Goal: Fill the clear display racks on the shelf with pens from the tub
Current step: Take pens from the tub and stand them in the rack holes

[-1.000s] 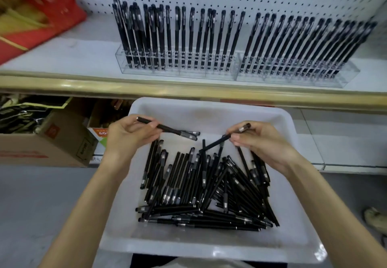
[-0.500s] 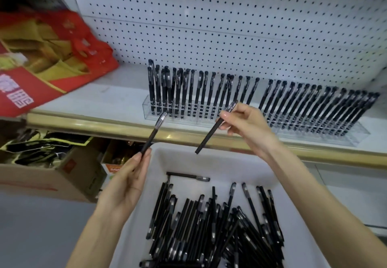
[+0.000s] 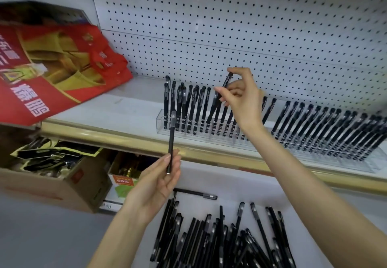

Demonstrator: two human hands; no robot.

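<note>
Two clear racks stand in a row on the white shelf: the left rack (image 3: 160, 119) and the right rack (image 3: 372, 163), both holding many upright black pens. My right hand (image 3: 243, 98) pinches a black pen (image 3: 219, 98) by its top, its lower end down among the pens of the left rack. My left hand (image 3: 157, 181) holds another black pen (image 3: 171, 142) upright in front of the shelf edge, below the left rack. The white tub (image 3: 236, 181) at the bottom holds a heap of loose black pens (image 3: 219, 236).
A red and gold gift bag (image 3: 62, 68) lies on the shelf to the left. White pegboard (image 3: 251, 26) backs the shelf. A gold rail (image 3: 104, 135) edges the shelf front. Cardboard boxes (image 3: 62, 188) sit below at the left.
Both hands rose from the tub, each with a pen. My right hand moved up to the left rack and tipped its pen in; my left hand turned its pen upright.
</note>
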